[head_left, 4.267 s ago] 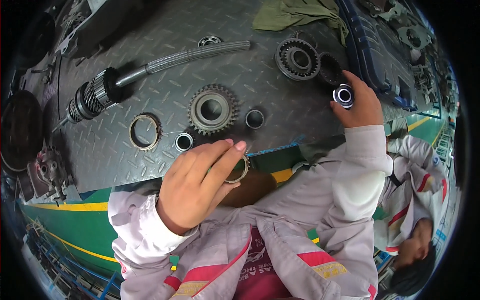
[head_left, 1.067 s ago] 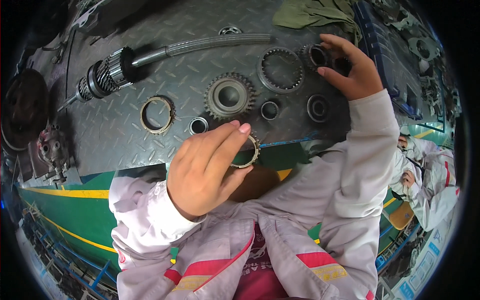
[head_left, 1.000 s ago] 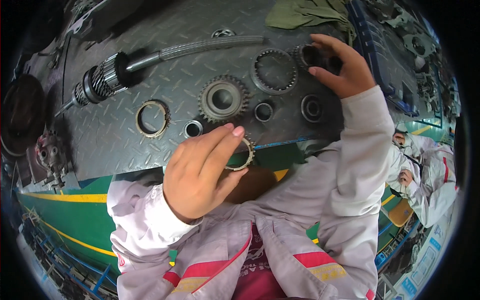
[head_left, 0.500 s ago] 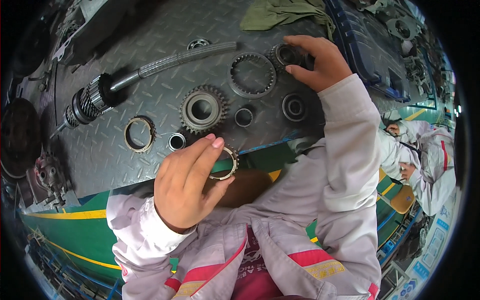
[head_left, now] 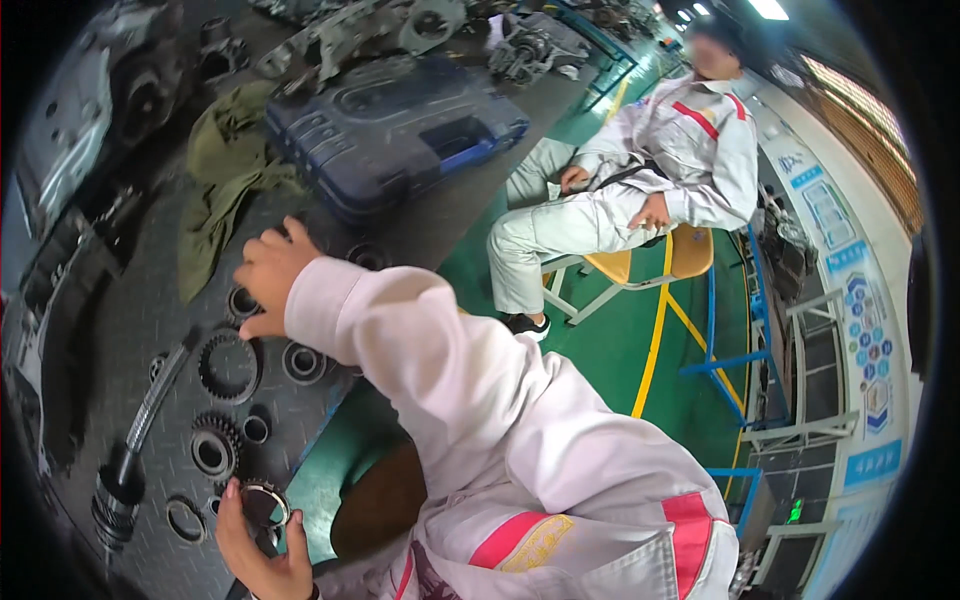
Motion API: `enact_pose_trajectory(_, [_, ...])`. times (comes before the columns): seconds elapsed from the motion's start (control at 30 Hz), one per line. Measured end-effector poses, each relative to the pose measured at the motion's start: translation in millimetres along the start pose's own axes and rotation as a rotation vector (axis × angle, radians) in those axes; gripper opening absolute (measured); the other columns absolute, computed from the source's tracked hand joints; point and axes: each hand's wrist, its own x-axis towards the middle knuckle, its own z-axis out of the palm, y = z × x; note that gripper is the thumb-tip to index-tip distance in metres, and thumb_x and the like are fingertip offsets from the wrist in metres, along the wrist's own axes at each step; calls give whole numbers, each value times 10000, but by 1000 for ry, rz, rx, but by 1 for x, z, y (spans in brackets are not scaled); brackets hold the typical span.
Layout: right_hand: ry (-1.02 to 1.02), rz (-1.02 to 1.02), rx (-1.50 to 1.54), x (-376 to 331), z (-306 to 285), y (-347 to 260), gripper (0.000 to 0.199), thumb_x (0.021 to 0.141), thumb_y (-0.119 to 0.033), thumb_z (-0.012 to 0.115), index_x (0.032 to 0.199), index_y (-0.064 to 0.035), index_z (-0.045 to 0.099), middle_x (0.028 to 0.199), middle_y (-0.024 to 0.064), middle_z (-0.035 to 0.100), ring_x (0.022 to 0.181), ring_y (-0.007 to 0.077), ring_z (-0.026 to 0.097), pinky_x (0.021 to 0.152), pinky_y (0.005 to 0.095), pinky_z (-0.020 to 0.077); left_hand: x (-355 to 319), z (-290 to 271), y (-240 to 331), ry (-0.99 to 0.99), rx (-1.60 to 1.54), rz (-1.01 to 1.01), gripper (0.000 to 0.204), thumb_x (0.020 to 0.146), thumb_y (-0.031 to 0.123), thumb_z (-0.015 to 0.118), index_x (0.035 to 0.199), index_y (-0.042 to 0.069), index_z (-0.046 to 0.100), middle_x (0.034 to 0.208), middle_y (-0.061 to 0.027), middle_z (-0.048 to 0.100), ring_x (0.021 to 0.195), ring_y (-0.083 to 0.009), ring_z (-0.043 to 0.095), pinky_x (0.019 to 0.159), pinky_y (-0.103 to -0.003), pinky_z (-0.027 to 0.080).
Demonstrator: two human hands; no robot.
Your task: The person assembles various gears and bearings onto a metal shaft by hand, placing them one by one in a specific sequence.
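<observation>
At the table's lower edge my left hand (head_left: 258, 555) holds a thin toothed synchronizer ring (head_left: 282, 500) between thumb and fingers. My right hand (head_left: 272, 278) reaches farther out, thumb and fingers spanning a small gear (head_left: 240, 303) on the table; the palm side is hidden. Just below that gear lies a large internally toothed ring (head_left: 229, 367), with a bearing (head_left: 304, 362) to its right. Nearer to me are a thick gear (head_left: 214, 448), a small collar (head_left: 256, 430) and another synchronizer ring (head_left: 185, 520). A splined shaft (head_left: 150, 415) lies at the left.
Beyond my right hand are a green cloth (head_left: 215, 165) and a dark blue tool case (head_left: 390, 130). Metal housings (head_left: 130, 75) line the far left. Another person (head_left: 650, 170) sits on a chair (head_left: 690, 255) to the right, past the dark metal table's edge.
My view has swung to the right, bringing the seated person and the whole tool case into sight. Both hands stay at the same parts on the table.
</observation>
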Motion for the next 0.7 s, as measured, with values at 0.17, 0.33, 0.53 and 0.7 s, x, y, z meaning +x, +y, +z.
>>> enact_pose_trajectory(0.17, [-32,51,56,-6,-2,2,638,777,-501,808,1245,-87,680,1223,107,591,1291,307,469,1199,593,209,6,4,-1,-27,-31,-3,715,815,13,760,1459,-59,456,1427,-231,544,1307,-362,547,1121,-420,408])
enact_pose_trajectory(0.33, [-71,71,66,-4,-5,-2,667,781,-471,820,1305,-98,643,1251,107,589,1308,302,462,1210,592,199,12,2,-3,-31,96,88,631,813,26,764,1396,-39,532,1374,-225,580,1270,-396,564,1099,-442,419])
enact_pose_trajectory(0.53, [-31,70,56,-3,-4,-3,626,803,-435,813,1325,-141,628,1260,100,601,1304,300,475,1200,591,226,9,4,-10,-19,50,21,583,807,31,770,1354,-27,578,1367,-230,582,1263,-406,567,1095,-447,420])
enact_pose_trajectory(0.7, [-41,67,59,-5,-4,-3,596,816,-415,805,1318,-145,630,1253,93,607,1299,299,482,1196,586,235,8,5,-7,-25,67,7,590,802,30,777,1355,-25,579,1364,-228,582,1262,-402,568,1097,-444,419])
